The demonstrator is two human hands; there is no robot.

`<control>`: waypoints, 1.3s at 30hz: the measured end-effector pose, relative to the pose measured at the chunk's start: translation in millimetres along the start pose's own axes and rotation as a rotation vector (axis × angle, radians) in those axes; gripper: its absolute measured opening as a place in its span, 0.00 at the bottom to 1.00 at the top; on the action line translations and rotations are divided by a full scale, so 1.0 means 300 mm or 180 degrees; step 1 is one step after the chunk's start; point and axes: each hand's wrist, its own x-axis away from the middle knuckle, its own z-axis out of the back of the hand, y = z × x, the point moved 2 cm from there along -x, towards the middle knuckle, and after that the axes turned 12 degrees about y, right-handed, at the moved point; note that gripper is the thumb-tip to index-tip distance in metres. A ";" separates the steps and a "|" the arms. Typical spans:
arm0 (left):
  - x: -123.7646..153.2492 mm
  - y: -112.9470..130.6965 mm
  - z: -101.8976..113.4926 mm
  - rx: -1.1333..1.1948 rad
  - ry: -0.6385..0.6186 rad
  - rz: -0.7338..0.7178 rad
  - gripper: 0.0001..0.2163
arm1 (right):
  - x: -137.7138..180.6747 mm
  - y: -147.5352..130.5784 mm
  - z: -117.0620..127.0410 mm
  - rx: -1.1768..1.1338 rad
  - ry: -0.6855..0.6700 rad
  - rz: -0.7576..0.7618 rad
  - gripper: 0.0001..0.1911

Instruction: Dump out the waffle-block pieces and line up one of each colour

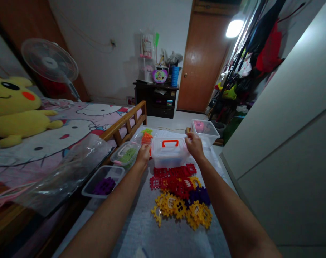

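A clear plastic storage box (169, 156) with a lid and a red carry handle stands between my two hands. My left hand (144, 156) is closed at its left end, where a bit of a red latch shows. At the opposite end, my right hand (194, 145) grips near the lid's corner. Just in front of the box lie red toy building pieces (176, 179) with notched edges. Nearer to me are yellow pieces (170, 205), and purple pieces (199, 196) sit beside my right forearm.
Left of the box are a lidded clear box with green pieces (127, 156) and an open tub (89, 184) holding purple pieces. Orange pieces (146, 137) lie behind. A clear bin (209, 133) stands back right. A wooden bed rail (123, 125) borders the left; a white cabinet (283, 143) the right.
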 end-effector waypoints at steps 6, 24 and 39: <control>0.027 0.021 -0.004 -0.0016 -0.0066 -0.0015 0.07 | 0.044 -0.138 -0.094 0.1157 -0.1186 0.1317 0.13; 0.010 0.037 -0.022 -0.0620 -0.0154 -0.0005 0.14 | 0.056 -0.029 0.318 0.0559 0.0300 0.0927 0.12; 0.050 0.121 0.025 -0.1105 -0.0628 0.0481 0.12 | 0.157 0.444 0.356 0.2015 0.0200 -0.0174 0.17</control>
